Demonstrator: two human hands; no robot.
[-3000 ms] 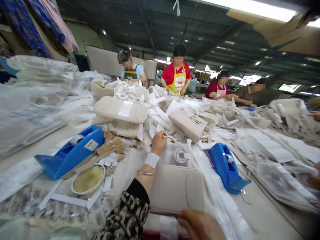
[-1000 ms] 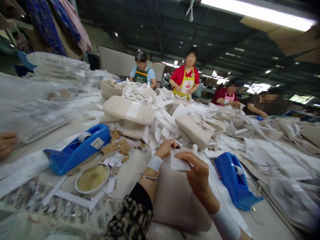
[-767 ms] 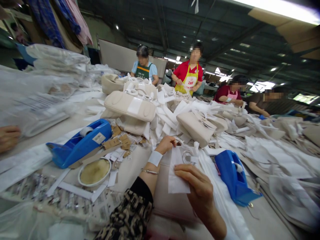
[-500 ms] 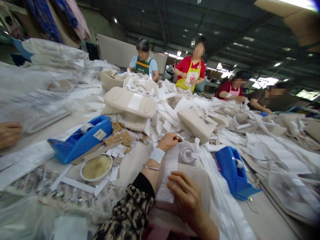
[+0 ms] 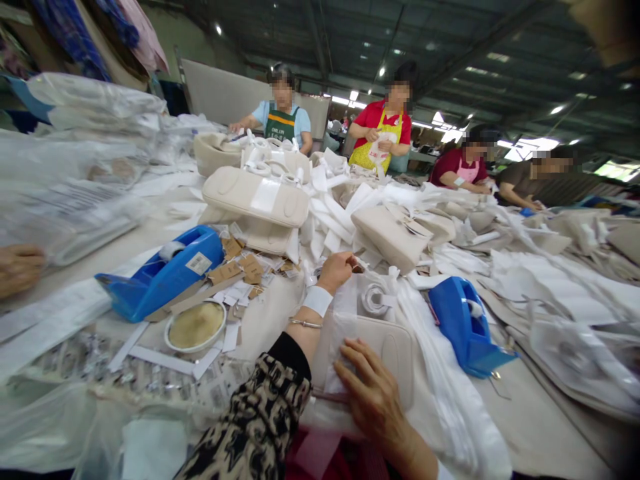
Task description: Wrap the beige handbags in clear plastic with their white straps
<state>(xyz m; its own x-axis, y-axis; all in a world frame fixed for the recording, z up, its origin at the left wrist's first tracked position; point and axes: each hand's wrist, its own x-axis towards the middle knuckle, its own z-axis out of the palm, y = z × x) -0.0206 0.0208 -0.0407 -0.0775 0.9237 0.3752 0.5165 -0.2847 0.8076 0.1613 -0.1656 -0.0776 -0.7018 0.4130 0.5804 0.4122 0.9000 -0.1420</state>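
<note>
A beige handbag (image 5: 397,343) lies in front of me, with a translucent white strip (image 5: 345,303) running over it. My left hand (image 5: 336,273) is closed at the bag's far side, beside the handle wrapped in white (image 5: 375,299). What its fingertips grip is hidden. My right hand (image 5: 373,387) rests on the bag's near part with its fingers stretched out over the strip. A blue tape dispenser (image 5: 465,327) stands to the right of the bag, and another blue dispenser (image 5: 165,270) is on the left.
A round tub of yellowish paste (image 5: 196,327) sits beside brown tags (image 5: 240,270). More beige bags (image 5: 255,197) and white wrapping are piled ahead. Plastic-wrapped packs (image 5: 100,100) are stacked at left, where another person's hand (image 5: 20,270) rests. Several co-workers (image 5: 383,137) stand across the table.
The view has shifted slightly. Both my hands keep nearly the same places on the bag, the right one lying flatter. The co-worker in the green apron now stretches an arm toward the left.
</note>
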